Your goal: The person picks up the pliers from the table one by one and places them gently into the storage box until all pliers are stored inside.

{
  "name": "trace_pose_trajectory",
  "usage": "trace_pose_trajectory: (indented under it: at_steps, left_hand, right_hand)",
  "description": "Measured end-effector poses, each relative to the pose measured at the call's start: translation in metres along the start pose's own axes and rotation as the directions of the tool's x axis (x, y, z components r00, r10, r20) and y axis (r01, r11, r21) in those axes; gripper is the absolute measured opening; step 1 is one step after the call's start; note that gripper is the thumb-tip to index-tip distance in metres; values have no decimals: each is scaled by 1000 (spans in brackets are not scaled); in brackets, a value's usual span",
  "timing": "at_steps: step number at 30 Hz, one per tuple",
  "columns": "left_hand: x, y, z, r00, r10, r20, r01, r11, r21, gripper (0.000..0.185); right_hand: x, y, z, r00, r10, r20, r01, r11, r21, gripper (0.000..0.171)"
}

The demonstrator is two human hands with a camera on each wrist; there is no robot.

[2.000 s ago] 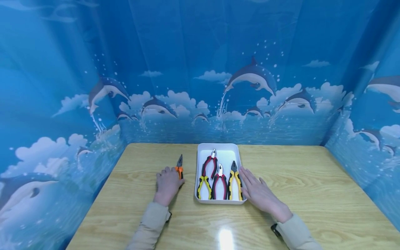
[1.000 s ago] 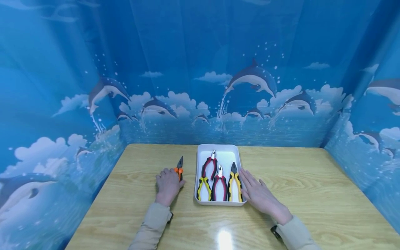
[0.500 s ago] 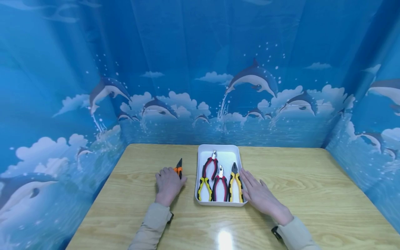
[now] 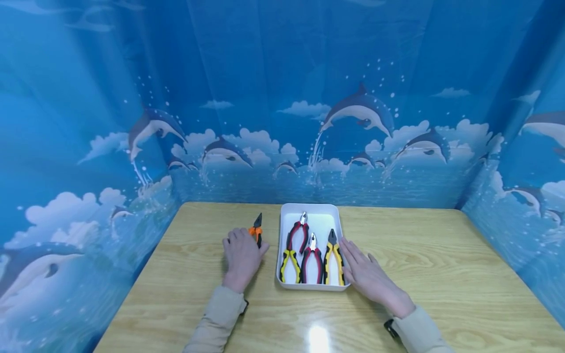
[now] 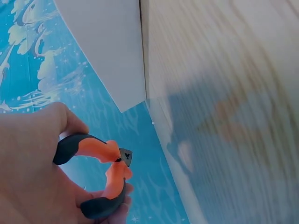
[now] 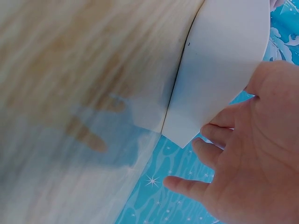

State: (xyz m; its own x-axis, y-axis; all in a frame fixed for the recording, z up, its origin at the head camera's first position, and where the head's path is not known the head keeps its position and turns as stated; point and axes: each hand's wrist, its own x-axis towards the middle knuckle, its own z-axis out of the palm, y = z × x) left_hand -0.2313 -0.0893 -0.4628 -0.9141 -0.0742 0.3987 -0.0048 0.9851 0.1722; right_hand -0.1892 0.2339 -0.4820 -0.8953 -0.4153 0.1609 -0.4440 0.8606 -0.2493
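Note:
My left hand point(image 4: 243, 255) holds long-nose pliers with orange-and-black handles point(image 5: 96, 149), their dark pointed tip turned toward the back of the table. In the left wrist view, the thumb and fingers are at the handle ends and the handles are spread, with a reflection on the tabletop. To the right stands a white tray point(image 4: 283, 211) with several pliers lying in it. My right hand point(image 4: 371, 279) lays its straight fingers along the tray's right side, and the right wrist view shows them against the tray wall point(image 6: 219, 65).
In the tray lie red-and-black pliers point(image 4: 312, 264), a second red-and-black pair point(image 4: 297, 236) further back, yellow-and-black pliers point(image 4: 289, 267) at the left, and another yellow-and-black pair point(image 4: 333, 260) at the right. The wooden table point(image 4: 410, 235) meets a blue dolphin-print curtain point(image 4: 265, 98) behind.
My left hand has moved a little forward and to the right, carrying the orange-handled long-nose pliers with it. The right hand and the tray have stayed in place.

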Motion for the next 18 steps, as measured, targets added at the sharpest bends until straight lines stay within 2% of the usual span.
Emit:
trace_pose_trajectory:
  at_steps: [5,9,14,18]
  left_hand:
    - [-2,4,-3,1000,13,-16,-12,999,33,62]
    - [-4,7,-7,1000,21,3,-21,998,51,67]
    - [-6,16,-14,997,17,70,-21,998,65,71]
    - [-7,29,-19,989,24,143,-35,997,73,78]
  right_hand:
    - [0,2,1,1000,6,7,-6,1000,-8,62]
    - [0,1,1,1000,-3,1,3,1000,-7,61]
    - [-1,-4,-3,1000,-11,-10,11,1000,19,61]
    - [-1,-6,-7,1000,-10,-6,10,999,30,62]
